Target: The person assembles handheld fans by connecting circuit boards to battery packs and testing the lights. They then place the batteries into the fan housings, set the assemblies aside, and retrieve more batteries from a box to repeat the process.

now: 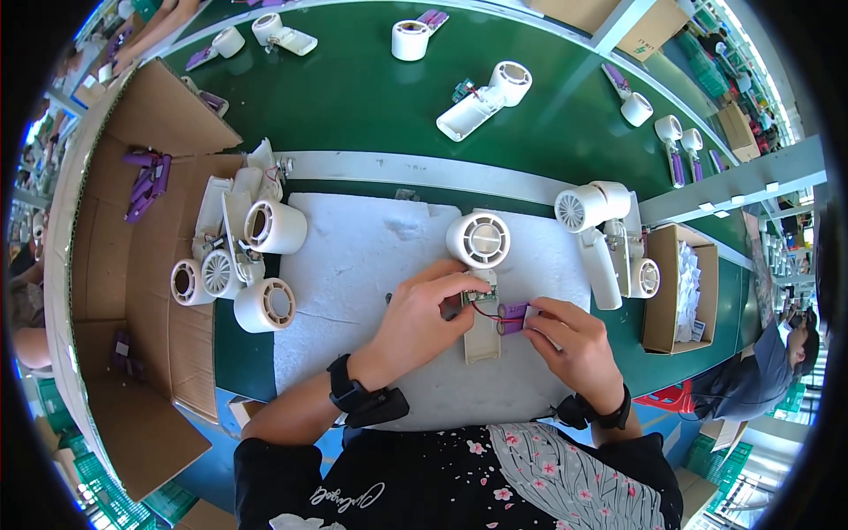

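Right hand [570, 344] pinched a purple battery [512, 313]; left hand [424, 318] gripped the white fan body [482, 291] beside it, on white foam [353, 265]

Green work table [371, 97] with a white foam mat [353, 291] under the hands' working spot. On the mat, at the grip: cream fan handle shell [482, 340], white round fan head [478, 239] just above it. Left of the grip: pile of white fan heads [252, 265] and an open cardboard box [132, 291]. Right: assembled white fans [605, 243], small carton [676, 287]. Far side, beyond the grip: scattered white fans [481, 99].
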Motion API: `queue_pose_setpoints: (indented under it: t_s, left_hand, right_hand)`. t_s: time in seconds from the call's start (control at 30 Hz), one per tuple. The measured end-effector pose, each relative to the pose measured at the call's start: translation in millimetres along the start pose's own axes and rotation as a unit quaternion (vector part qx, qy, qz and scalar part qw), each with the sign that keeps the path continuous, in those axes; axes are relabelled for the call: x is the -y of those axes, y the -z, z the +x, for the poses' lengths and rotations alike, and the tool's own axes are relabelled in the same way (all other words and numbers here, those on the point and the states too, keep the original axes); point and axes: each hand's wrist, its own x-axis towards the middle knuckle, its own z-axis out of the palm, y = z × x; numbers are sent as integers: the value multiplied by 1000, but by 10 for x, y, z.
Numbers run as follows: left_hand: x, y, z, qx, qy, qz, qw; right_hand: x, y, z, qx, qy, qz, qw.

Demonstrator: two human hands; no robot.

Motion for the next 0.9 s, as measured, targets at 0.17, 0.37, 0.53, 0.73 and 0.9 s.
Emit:
queue_pose_setpoints:
  t_s: [0.17, 0.37, 0.53, 0.73, 0.9]
  left_hand:
    - [13, -88, -30, -42, 6, -4, 999]
    - [59, -117, -44, -34, 8, 4, 999]
    - [76, -104, -32, -42, -1, -14, 999]
    - [90, -95, -44, -48, -11, -19, 999]
    - [65, -86, -30, -24, 9, -14, 1000]
  right_hand:
    - [60, -26, 6, 6, 22, -54, 998]
    - [9, -85, -47, -30, 0, -38, 999]
    - [16, -69, -59, -53, -23, 23, 998]
    - [20, -124, -68, -61, -12, 27, 998]
    - [3, -217, -53, -43, -38, -47, 997]
